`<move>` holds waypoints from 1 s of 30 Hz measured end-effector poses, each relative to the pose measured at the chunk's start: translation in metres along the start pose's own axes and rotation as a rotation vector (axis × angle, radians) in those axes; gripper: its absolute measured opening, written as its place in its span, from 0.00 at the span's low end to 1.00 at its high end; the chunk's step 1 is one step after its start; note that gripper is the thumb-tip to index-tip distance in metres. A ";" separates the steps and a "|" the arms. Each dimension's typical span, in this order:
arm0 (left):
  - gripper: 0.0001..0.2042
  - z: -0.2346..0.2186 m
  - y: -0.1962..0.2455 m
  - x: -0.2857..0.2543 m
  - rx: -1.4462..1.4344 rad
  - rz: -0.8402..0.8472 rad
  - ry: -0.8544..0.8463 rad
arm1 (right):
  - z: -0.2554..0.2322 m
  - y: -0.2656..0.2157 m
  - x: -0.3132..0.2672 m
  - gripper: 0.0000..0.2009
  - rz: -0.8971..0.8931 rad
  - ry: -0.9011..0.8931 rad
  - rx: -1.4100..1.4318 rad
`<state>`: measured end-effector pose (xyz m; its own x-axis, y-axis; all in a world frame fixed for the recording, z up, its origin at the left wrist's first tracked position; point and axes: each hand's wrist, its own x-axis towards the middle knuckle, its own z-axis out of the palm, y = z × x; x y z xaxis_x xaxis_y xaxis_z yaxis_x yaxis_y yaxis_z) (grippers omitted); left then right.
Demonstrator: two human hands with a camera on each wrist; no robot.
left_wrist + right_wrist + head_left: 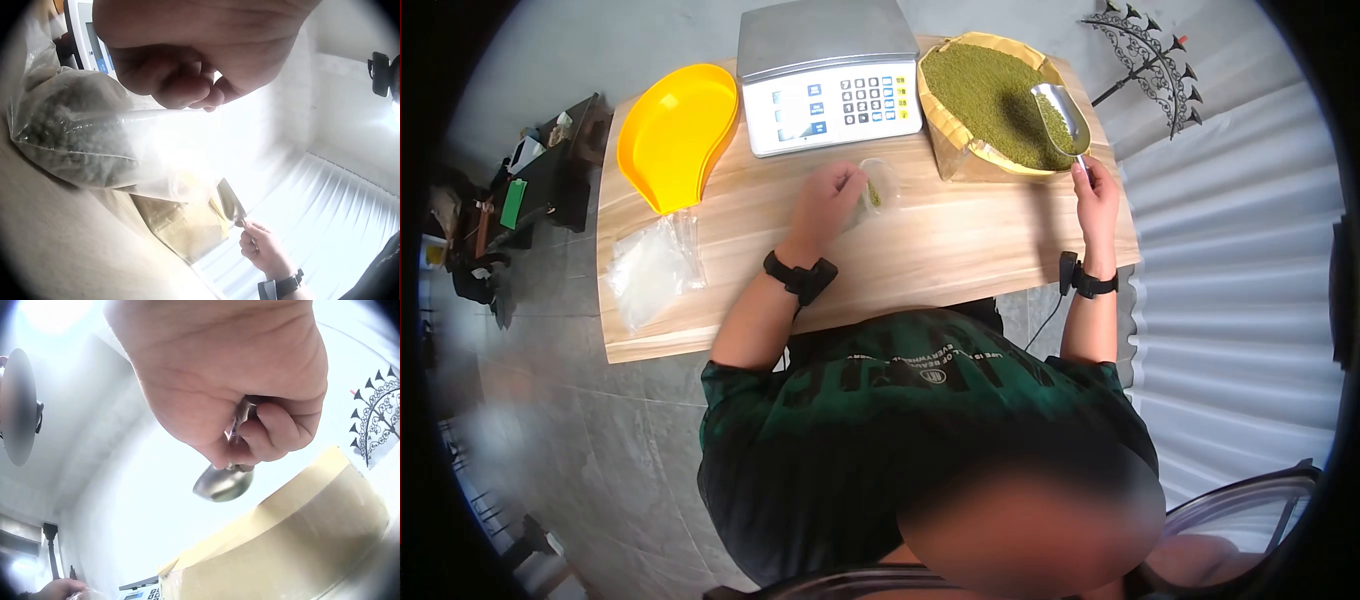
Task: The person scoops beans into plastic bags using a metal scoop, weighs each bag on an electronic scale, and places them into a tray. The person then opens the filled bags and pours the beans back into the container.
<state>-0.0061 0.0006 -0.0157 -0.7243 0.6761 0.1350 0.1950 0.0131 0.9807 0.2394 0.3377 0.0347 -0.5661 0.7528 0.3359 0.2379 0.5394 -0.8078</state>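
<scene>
My left hand pinches the mouth of a clear plastic bag in front of the scale. Small green beans lie in the bottom of this bag, seen close up in the left wrist view. On the right, my right hand grips the handle of a metal scoop, its fingers curled round it in the right wrist view. Green beans fill part of the scoop's bowl, which is over the near right side of a yellow-lined sack full of green beans.
A digital scale with a keypad stands at the back middle. Left of it lies a yellow scoop-shaped tray, and nearer me a pile of clear plastic bags. A white curtain hangs beyond the right edge of the wooden table.
</scene>
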 end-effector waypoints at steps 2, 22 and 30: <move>0.10 0.000 0.004 -0.001 -0.024 -0.006 -0.020 | -0.003 -0.001 0.000 0.13 0.000 -0.017 0.000; 0.12 -0.002 0.015 -0.002 0.022 0.040 -0.012 | 0.072 -0.135 -0.039 0.13 -0.337 -0.774 -0.350; 0.12 0.002 -0.003 0.003 -0.028 0.037 0.028 | 0.085 -0.177 -0.010 0.10 -0.663 -0.874 -0.629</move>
<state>-0.0077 0.0039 -0.0190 -0.7355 0.6545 0.1752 0.2042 -0.0325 0.9784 0.1359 0.2030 0.1330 -0.9942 -0.1003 -0.0389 -0.0931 0.9832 -0.1573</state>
